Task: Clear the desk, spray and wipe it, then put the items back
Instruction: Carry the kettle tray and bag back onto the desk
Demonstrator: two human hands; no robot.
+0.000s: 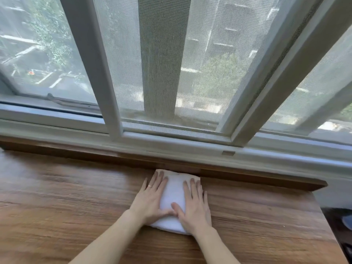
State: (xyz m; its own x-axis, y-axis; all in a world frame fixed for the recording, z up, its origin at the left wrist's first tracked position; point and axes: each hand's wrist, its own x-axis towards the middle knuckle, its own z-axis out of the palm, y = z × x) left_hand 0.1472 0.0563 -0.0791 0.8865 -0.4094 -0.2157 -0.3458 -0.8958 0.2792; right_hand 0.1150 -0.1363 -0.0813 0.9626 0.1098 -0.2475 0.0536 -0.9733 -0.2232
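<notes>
A folded white cloth [174, 193] lies flat on the wooden desk [66, 202], its far edge against the raised wooden ledge at the back. My left hand [151, 199] presses down on the cloth's left side with straight fingers; a ring shows on one finger. My right hand [194, 206] presses flat on the cloth's right side, and the two thumbs meet over its middle. Both forearms reach in from the bottom of the view.
A raised wooden ledge [247, 176] runs along the back of the desk under a white window frame [171, 141] with mesh screens. The desk's right edge [327, 225] drops off to a dark floor area.
</notes>
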